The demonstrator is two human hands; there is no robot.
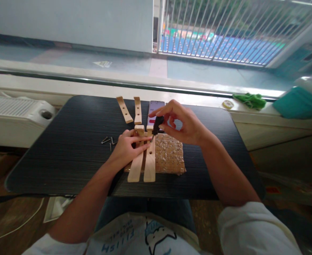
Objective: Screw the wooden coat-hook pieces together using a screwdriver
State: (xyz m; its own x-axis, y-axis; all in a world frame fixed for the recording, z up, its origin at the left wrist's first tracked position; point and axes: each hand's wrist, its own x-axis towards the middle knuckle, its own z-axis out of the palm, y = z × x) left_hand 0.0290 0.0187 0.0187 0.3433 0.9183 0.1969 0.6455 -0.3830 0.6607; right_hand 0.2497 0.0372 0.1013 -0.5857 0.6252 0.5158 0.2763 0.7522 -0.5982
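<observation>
Two pale wooden slats (144, 161) lie side by side on a brown perforated board (170, 156) on a dark table (65, 152). My left hand (126, 147) rests on the slats' far end, fingers pressing them and a small wooden block (139, 130). My right hand (184, 122) is closed in a pinch on a black-handled screwdriver (156, 127), its tip pointing down at the right slat beside my left fingertips.
Two more drilled slats (131, 109) lie at the table's far side next to a phone (156, 108) with a lit screen. Several loose screws (108, 141) sit left of my left hand. A radiator (17, 113) stands left; a windowsill with green cloth (250, 100) runs behind.
</observation>
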